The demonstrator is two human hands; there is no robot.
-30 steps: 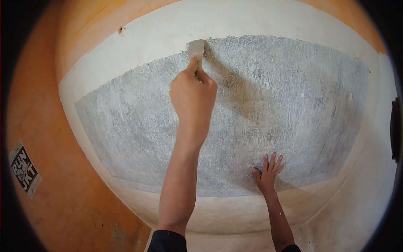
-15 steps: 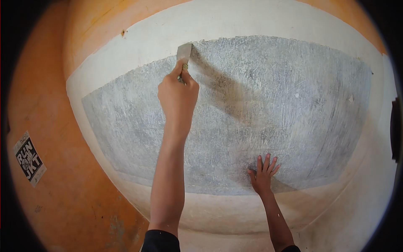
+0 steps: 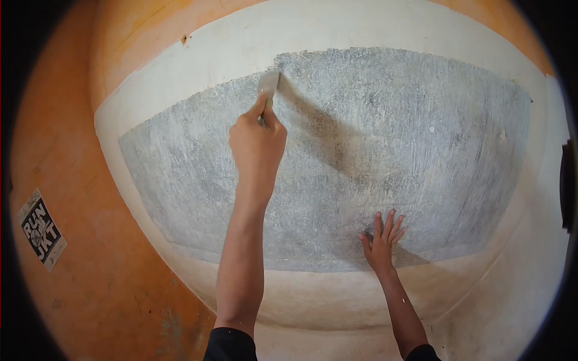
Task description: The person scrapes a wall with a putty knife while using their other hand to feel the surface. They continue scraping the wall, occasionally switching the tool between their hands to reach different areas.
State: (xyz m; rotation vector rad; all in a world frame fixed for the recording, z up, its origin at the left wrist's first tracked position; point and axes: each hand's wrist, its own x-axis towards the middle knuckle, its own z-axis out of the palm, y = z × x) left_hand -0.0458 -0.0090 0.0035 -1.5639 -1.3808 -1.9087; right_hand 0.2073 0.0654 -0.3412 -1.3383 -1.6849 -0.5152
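Observation:
My left hand (image 3: 259,141) is closed round the handle of a scraper, with the thumb and fingers pinched near its metal blade (image 3: 269,82). The blade lies against the rough grey patch (image 3: 325,210) of the wall, just under the step in its upper border with the white band. Most of the handle is hidden by the hand. Lower and to the right, my right hand (image 3: 380,248) rests on the grey patch with its fingers spread and nothing in it.
A white band (image 3: 229,51) surrounds the grey patch, with orange wall beyond it. A black and white sticker (image 3: 42,230) is on the orange wall at left. A small hole (image 3: 185,40) marks the upper band. Something dark (image 3: 567,186) stands at the right edge.
My left hand and the scraper have moved a little down the wall, away from the patch's upper border. My right hand appears slightly higher in the view, which has shifted a little.

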